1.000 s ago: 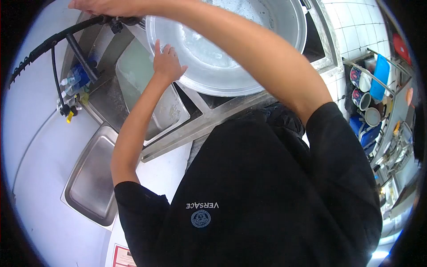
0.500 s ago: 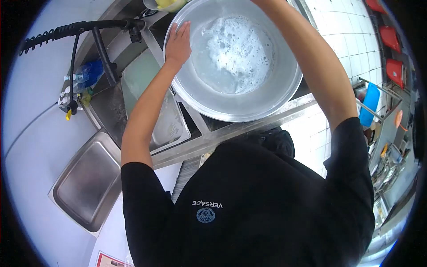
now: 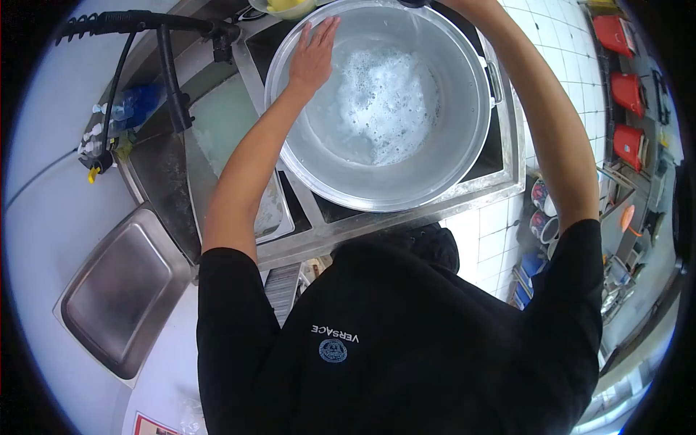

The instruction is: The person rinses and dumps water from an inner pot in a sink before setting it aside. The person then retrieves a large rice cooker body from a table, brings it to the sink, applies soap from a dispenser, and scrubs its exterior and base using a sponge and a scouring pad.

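A large, round, silver metal pot is set on a grey metal sink frame, and white foamy water is held in its bottom. At the pot's ten o'clock, the left hand is laid against the inner wall near the rim, its fingers straightened and released, nothing being clasped. The right hand, between one and two o'clock, is cut off by the upper edge; beside it a small black object is seen, but whether it is grasped cannot be told. At eight o'clock a rectangular stainless-steel basin is seen; near ten o'clock, a black tap arm; at three o'clock, red plastic containers.
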The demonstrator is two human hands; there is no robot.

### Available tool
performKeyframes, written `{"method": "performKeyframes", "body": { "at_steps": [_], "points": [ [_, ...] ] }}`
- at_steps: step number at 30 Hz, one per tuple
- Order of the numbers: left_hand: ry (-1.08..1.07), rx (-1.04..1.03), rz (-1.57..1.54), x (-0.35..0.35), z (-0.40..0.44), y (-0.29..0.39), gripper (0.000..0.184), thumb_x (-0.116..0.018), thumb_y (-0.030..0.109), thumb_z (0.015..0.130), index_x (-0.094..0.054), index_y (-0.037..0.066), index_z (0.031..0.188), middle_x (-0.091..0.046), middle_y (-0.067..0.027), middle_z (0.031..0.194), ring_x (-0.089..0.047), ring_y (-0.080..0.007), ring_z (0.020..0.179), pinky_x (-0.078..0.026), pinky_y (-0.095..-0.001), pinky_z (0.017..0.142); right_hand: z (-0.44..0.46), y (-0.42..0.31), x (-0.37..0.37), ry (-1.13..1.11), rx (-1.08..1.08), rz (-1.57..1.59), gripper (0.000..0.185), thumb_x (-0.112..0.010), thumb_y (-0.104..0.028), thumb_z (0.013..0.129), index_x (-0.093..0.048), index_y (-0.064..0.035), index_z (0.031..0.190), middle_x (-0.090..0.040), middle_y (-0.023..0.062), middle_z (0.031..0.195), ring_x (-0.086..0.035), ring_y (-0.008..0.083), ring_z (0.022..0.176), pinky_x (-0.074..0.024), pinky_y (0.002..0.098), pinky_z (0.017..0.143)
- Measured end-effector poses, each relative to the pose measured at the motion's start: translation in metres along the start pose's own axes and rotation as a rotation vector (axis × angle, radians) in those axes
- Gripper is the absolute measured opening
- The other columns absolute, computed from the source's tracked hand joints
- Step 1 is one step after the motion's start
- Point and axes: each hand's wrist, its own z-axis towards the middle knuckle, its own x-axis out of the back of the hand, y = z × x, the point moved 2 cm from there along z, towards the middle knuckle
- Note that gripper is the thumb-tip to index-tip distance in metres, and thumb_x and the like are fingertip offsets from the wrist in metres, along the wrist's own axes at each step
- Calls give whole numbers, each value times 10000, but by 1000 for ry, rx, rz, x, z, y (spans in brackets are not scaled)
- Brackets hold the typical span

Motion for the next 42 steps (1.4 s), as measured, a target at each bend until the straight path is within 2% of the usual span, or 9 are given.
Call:
{"method": "performKeyframes", "body": {
  "at_steps": [9, 14, 24, 28, 31, 34, 36, 40, 42],
  "points": [
    [-192, 42, 185, -46, -43, 3, 634, -501, 211, 928, -361, 26, 1518, -209, -38, 1652, -101, -189, 1534, 10, -432, 1250, -24, -19, 15, -137, -50, -98, 538, -615, -496, 973, -555, -85, 630, -415, -51, 536, -375, 84, 497, -293, 328, 456],
    [-536, -103, 475, -57, -74, 14, 542, -437, 312, 1006, -409, 94, 1501, -113, -59, 1673, -30, -286, 1542, 118, -518, 1214, -38, -29, 14, -162, -97, -125, 532, -613, -474, 981, -555, -83, 626, -410, -54, 525, -372, 83, 483, -299, 318, 451],
    [-960, -140, 244, -50, -105, 42, 497, -417, 330, 992, -531, 123, 1429, -178, -108, 1655, -49, -313, 1542, 146, -603, 1170, -54, -46, 11, -172, -163, -79, 515, -598, -437, 999, -543, -94, 619, -448, -40, 527, -408, 76, 472, -323, 299, 438],
    [-1242, -78, -270, -66, -118, 77, 584, -558, 487, 902, -591, 164, 1388, -430, -118, 1544, -348, -357, 1453, -36, -696, 1150, -57, -56, 7, -186, -231, -174, 511, -599, -432, 999, -552, -91, 621, -461, -36, 529, -413, 76, 474, -329, 302, 438],
    [-1538, -89, -797, -27, -126, 121, 729, -556, 656, 855, -558, 188, 1414, -506, -149, 1477, -458, -357, 1373, -284, -572, 1137, -62, -60, 5, -179, -229, -146, 507, -599, -422, 1001, -555, -89, 622, -470, -31, 530, -422, 75, 475, -335, 301, 436],
    [-1743, -100, -1040, 6, -136, 182, 921, -408, 824, 845, -469, 155, 1476, -467, -204, 1491, -455, -348, 1369, -354, -416, 1128, -69, -59, 5, -200, -250, -171, 501, -596, -411, 1005, -557, -85, 626, -477, -29, 529, -431, 75, 477, -338, 296, 433],
    [-1536, -243, -1225, -12, -146, 249, 1014, -323, 877, 830, -449, 110, 1481, -433, -214, 1512, -430, -371, 1386, -351, -444, 1129, -74, -58, 7, -188, -205, -139, 484, -589, -397, 1011, -569, -80, 646, -486, -29, 536, -442, 75, 480, -348, 289, 436],
    [-1266, -137, -1306, 55, -129, 264, 998, -301, 839, 871, -452, 53, 1468, -404, -225, 1527, -406, -392, 1400, -335, -455, 1146, -89, -68, 9, -171, -182, -132, 473, -583, -392, 1016, -577, -74, 665, -487, -29, 544, -447, 76, 482, -353, 290, 438],
    [-946, -161, -1339, 65, -123, 275, 968, -250, 739, 956, -294, -54, 1510, -240, -258, 1593, -332, -406, 1437, -281, -458, 1184, -88, -68, 4, -159, -202, -124, 462, -581, -386, 1018, -582, -76, 675, -491, -28, 549, -452, 75, 482, -357, 288, 437]
  ]
}}
